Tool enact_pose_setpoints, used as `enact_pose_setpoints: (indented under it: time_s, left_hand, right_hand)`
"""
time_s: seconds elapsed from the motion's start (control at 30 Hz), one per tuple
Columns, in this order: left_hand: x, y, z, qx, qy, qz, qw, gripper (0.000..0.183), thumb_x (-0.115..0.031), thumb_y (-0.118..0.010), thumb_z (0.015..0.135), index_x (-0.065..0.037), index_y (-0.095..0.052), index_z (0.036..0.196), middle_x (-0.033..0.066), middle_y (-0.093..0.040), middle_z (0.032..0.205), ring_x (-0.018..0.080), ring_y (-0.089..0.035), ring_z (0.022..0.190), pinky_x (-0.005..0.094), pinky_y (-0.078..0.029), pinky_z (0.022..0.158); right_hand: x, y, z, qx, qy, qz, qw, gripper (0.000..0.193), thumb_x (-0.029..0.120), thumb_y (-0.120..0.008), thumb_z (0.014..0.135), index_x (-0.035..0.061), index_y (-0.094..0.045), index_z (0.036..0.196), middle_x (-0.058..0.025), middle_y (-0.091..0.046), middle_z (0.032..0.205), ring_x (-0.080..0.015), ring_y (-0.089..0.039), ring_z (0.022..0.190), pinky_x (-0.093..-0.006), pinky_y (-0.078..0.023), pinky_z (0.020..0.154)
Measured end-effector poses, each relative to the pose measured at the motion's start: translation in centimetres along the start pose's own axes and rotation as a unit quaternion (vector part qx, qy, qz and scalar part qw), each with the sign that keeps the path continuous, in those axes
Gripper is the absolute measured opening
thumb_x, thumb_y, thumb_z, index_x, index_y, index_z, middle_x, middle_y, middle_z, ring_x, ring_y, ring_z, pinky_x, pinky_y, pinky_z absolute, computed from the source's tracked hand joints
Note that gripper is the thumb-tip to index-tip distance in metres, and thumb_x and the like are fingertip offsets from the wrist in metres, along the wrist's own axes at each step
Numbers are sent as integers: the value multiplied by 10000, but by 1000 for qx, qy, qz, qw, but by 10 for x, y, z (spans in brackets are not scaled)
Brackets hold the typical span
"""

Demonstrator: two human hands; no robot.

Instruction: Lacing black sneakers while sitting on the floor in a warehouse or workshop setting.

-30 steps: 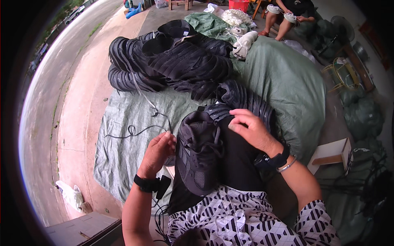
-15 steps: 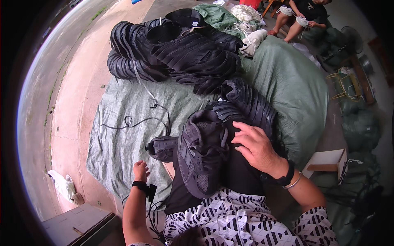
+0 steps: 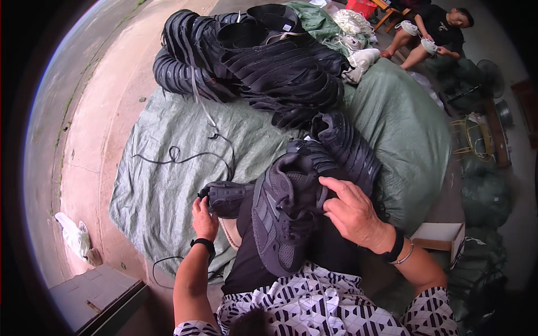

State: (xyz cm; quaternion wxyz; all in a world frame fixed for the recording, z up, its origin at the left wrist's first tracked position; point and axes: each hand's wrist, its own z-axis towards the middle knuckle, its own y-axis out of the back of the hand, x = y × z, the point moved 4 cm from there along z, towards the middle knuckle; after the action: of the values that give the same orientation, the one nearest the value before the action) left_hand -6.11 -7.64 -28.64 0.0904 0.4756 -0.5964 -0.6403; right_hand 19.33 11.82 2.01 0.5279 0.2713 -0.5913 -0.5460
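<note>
A dark grey lace-up sneaker (image 3: 283, 218) lies across my lap, toe toward me, its laces threaded. At its right side, the fingers and thumb of my right hand (image 3: 356, 215) are closed on the edge of the collar. The matching sneaker (image 3: 228, 199) rests by my left thigh with its sole turned up. My left hand (image 3: 205, 219) has its fingertips and thumb round the outer end of that sneaker. Beyond the lap, nested dark shoe uppers (image 3: 347, 143) lie in a row against my right leg.
A big heap of dark shoe uppers (image 3: 252, 61) sits on green woven sheeting (image 3: 168, 196), with a loose dark lace (image 3: 190, 155) before it. White laces (image 3: 353, 22) and a white shoe (image 3: 363, 63) lie behind. An open box (image 3: 440, 235) stands right. Another person (image 3: 443, 28) sits far right.
My left hand has moved up and forward to the upturned sneaker and taken hold of its end. My right hand has come in against the lap sneaker's collar. The view has shifted slightly.
</note>
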Motion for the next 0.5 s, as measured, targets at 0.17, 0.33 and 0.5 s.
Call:
enact_pose_setpoints:
  time_s: [0.17, 0.33, 0.5]
  left_hand:
    - [-1, 0, 1, 53, -52, 96, 993, 409, -79, -620, 751, -110, -503, 1141, 105, -417, 1317, 333, -456, 1172, 429, -467, 860]
    - [16, -6, 6, 106, -31, 48, 993, 348, -81, -595, 762, -77, -503, 1098, 92, -478, 1235, 332, -534, 1056, 456, -479, 806]
    - [26, -17, 12, 132, -5, 27, 991, 356, -178, -639, 752, -46, -504, 1054, 148, -510, 1119, 374, -574, 949, 468, -487, 758]
  right_hand:
    - [28, -6, 0, 29, 22, 35, 999, 131, 7, -606, 690, 28, -524, 790, -93, -487, 845, -241, -532, 769, -341, -474, 673]
    - [23, -9, 1, 191, -155, 110, 963, 117, 49, -625, 786, 32, -531, 854, -97, -512, 824, -274, -567, 726, -351, -481, 628]
    - [31, 1, 22, 51, -116, 119, 985, 197, 62, -687, 746, 39, -570, 903, -81, -538, 812, -261, -586, 667, -328, -480, 596]
